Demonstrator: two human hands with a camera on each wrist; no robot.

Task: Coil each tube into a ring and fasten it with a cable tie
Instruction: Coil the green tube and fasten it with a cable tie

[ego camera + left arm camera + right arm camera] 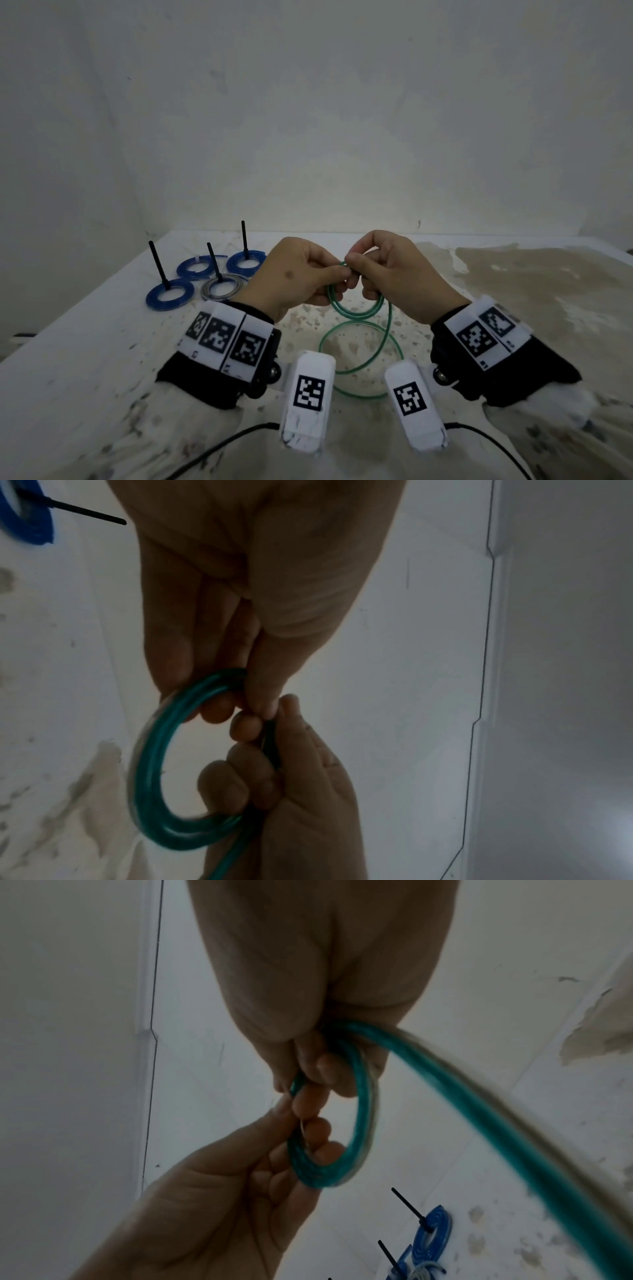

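Above the stained white surface (102,342), a translucent green tube (356,310) is wound into a small double coil, its loose length looping down onto the surface. The left hand (294,277) and right hand (394,274) both pinch the coil's top, fingertips meeting. Far left lie three blue rings (170,294) and a grey ring (222,287), black cable ties (157,262) sticking upright.

Bare makeshift workroom, plain scuffed white wall (308,102), work table (85,359) under a stained white cloth, finished blue tube coils (170,294) with upright black cable ties (158,262) set aside at the left
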